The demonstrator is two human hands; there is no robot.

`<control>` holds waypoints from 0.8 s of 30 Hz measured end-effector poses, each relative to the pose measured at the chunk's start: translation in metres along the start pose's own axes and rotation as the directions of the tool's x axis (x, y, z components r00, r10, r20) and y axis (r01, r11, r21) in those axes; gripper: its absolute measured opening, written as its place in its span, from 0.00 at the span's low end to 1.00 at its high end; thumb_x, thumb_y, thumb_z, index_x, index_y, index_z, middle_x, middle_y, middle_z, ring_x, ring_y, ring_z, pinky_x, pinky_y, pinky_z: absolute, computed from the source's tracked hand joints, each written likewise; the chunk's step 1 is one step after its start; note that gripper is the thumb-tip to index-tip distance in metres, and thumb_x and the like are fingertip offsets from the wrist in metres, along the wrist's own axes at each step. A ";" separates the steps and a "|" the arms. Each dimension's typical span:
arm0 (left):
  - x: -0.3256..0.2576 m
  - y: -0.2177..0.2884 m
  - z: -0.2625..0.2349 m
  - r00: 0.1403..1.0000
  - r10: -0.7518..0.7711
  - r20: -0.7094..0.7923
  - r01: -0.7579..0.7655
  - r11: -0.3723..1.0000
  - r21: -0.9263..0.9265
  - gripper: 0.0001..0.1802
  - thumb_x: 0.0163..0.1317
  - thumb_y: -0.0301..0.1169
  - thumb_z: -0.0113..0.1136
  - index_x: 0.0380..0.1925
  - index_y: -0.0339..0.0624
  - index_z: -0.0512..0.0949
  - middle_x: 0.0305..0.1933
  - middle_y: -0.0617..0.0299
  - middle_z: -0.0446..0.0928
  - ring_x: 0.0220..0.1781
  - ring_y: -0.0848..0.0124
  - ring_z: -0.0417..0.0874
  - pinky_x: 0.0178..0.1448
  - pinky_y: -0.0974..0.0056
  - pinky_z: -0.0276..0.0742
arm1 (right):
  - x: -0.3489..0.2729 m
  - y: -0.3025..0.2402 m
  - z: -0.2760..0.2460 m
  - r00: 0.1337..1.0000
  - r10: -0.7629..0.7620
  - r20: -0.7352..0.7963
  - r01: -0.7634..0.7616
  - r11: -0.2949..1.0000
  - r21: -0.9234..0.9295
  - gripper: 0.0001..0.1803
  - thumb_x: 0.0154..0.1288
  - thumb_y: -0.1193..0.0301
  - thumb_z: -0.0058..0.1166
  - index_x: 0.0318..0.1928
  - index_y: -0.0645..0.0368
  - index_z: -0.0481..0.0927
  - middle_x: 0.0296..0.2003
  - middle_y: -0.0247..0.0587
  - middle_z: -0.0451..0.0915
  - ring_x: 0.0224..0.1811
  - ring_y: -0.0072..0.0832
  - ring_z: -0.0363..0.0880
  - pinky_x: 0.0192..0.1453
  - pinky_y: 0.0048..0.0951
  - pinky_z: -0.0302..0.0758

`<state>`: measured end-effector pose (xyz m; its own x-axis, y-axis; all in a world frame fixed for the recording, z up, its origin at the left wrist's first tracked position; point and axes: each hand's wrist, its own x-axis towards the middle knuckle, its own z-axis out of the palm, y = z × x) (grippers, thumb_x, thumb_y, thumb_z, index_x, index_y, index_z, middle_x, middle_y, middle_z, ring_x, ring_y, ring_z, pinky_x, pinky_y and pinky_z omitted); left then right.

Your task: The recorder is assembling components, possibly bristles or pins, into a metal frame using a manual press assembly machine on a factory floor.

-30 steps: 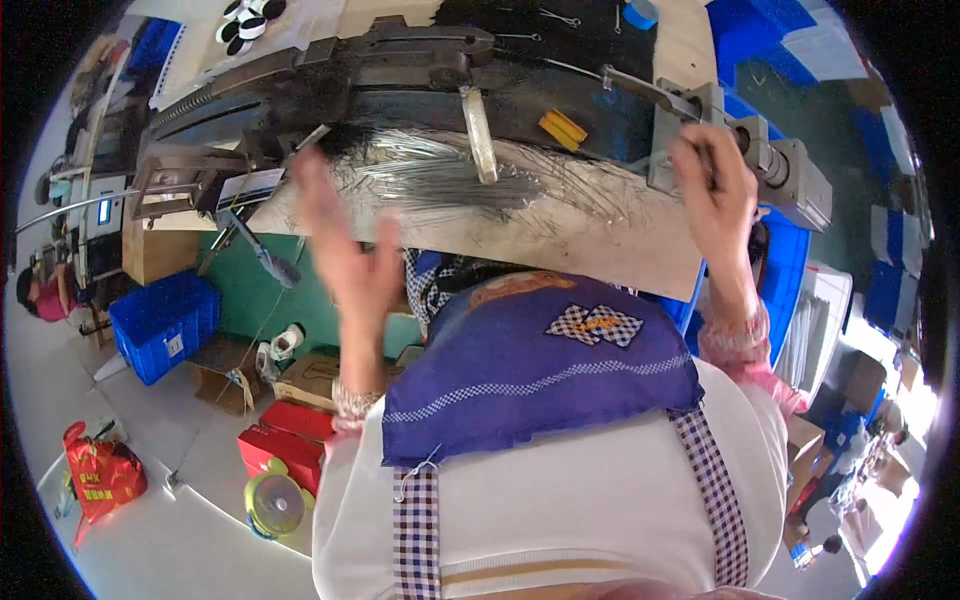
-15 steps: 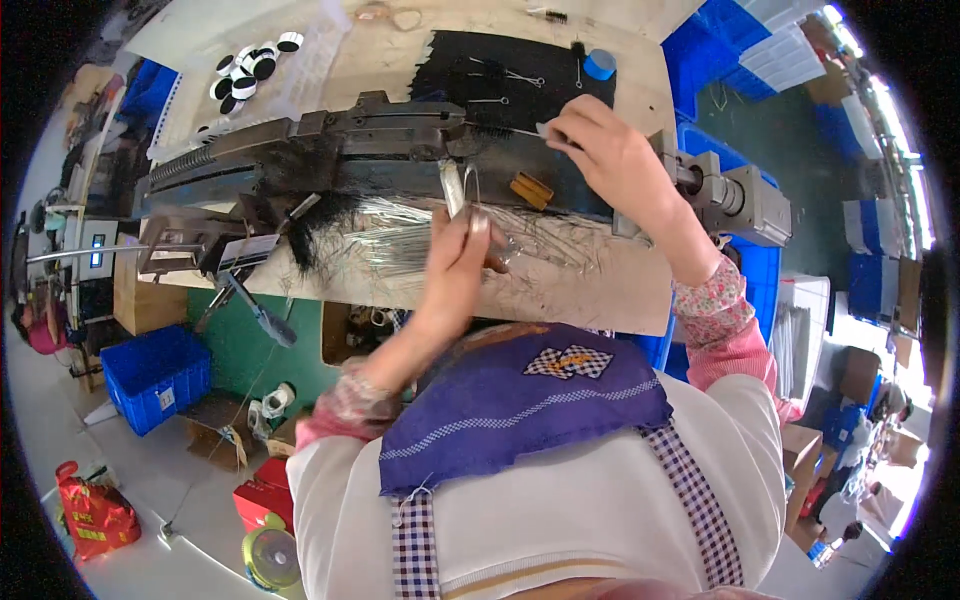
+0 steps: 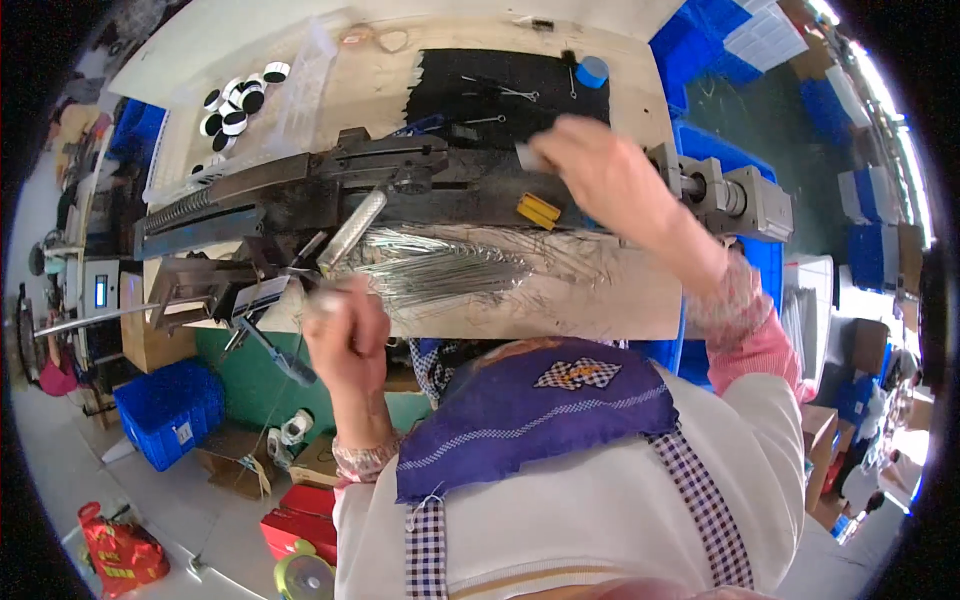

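My left hand (image 3: 352,325) is a blurred fist at the front edge of the bench, just below a silvery-wrapped lever handle (image 3: 356,230). Whether it grips anything is hidden. Over the right part of the long dark metal machine (image 3: 400,165) is my right hand (image 3: 600,165), smeared by motion. Its fingers are drawn together, with a small pale piece (image 3: 525,158) at the tips. Below them a yellow block (image 3: 539,210) sits on the machine. Thin metal wires (image 3: 450,270) lie in a heap between the machine and the bench's front edge.
A black cloth (image 3: 440,85) at the back carries looped wire pieces (image 3: 515,92) and a blue round cap (image 3: 592,71). White-and-black round parts (image 3: 235,105) lie in a clear tray (image 3: 305,75). A motor-like unit (image 3: 755,205) stands at right; a clamp device (image 3: 205,285) at left.
My left hand has moved left and toward me, off the machine's middle. The lever handle has swung left. My right hand has shifted slightly left and nearer; the brush seen by it earlier no longer shows clearly.
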<state>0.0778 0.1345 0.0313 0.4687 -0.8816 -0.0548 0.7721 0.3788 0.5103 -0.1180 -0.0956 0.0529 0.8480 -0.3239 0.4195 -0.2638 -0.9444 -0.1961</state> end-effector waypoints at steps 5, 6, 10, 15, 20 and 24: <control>0.056 -0.069 0.052 0.887 -0.425 0.180 -0.114 0.177 0.978 0.14 0.61 0.35 0.57 0.36 0.34 0.82 0.25 0.53 0.80 0.26 0.72 0.77 0.34 0.67 0.72 | 0.057 0.055 0.022 0.975 0.208 0.081 -0.183 0.953 -0.243 0.13 0.61 0.66 0.56 0.42 0.60 0.78 0.37 0.50 0.76 0.45 0.46 0.77 0.44 0.42 0.74; 0.076 -0.089 0.054 0.873 -0.444 0.202 -0.129 0.189 0.973 0.15 0.60 0.36 0.57 0.35 0.34 0.83 0.25 0.51 0.80 0.26 0.72 0.77 0.34 0.67 0.72 | 0.057 0.053 0.017 0.990 0.141 0.021 -0.134 0.973 -0.190 0.13 0.60 0.66 0.57 0.42 0.60 0.78 0.37 0.49 0.76 0.44 0.45 0.77 0.45 0.41 0.74; 0.112 -0.118 0.029 0.901 -0.381 0.210 -0.092 0.304 0.948 0.17 0.59 0.40 0.56 0.32 0.34 0.83 0.26 0.49 0.81 0.28 0.66 0.82 0.36 0.64 0.74 | 0.024 0.039 -0.014 0.991 -0.043 0.126 0.026 0.991 0.135 0.07 0.56 0.71 0.55 0.35 0.59 0.77 0.34 0.43 0.75 0.39 0.41 0.78 0.41 0.38 0.76; 0.102 -0.084 0.046 0.813 -0.129 0.568 -0.538 -0.540 0.647 0.08 0.53 0.31 0.57 0.24 0.39 0.81 0.26 0.54 0.80 0.30 0.55 0.83 0.33 0.57 0.78 | 0.007 0.026 0.005 0.968 -0.216 0.127 0.201 0.972 0.120 0.08 0.55 0.75 0.58 0.36 0.62 0.78 0.33 0.41 0.77 0.39 0.39 0.76 0.43 0.34 0.74; 0.093 -0.046 0.033 0.670 0.051 0.741 -0.586 -0.578 0.569 0.07 0.54 0.24 0.56 0.34 0.40 0.80 0.39 0.57 0.80 0.35 0.63 0.83 0.33 0.60 0.80 | 0.030 0.008 0.023 0.978 -0.188 -0.085 0.203 0.947 0.247 0.11 0.53 0.72 0.59 0.38 0.58 0.79 0.33 0.43 0.79 0.39 0.41 0.79 0.44 0.37 0.76; 0.033 -0.056 0.024 0.881 0.393 0.265 -0.358 0.185 0.915 0.12 0.67 0.31 0.50 0.44 0.34 0.78 0.37 0.55 0.79 0.23 0.72 0.78 0.19 0.71 0.71 | 0.047 0.008 0.045 0.982 -0.147 -0.120 0.182 0.907 0.379 0.11 0.55 0.72 0.59 0.40 0.61 0.80 0.36 0.43 0.81 0.39 0.42 0.80 0.45 0.35 0.77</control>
<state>0.0398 0.0772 0.0217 0.6023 -0.7023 0.3795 -0.4173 0.1282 0.8997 -0.0599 -0.1154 0.0315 0.8160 -0.1862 0.5472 0.0890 -0.8949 -0.4373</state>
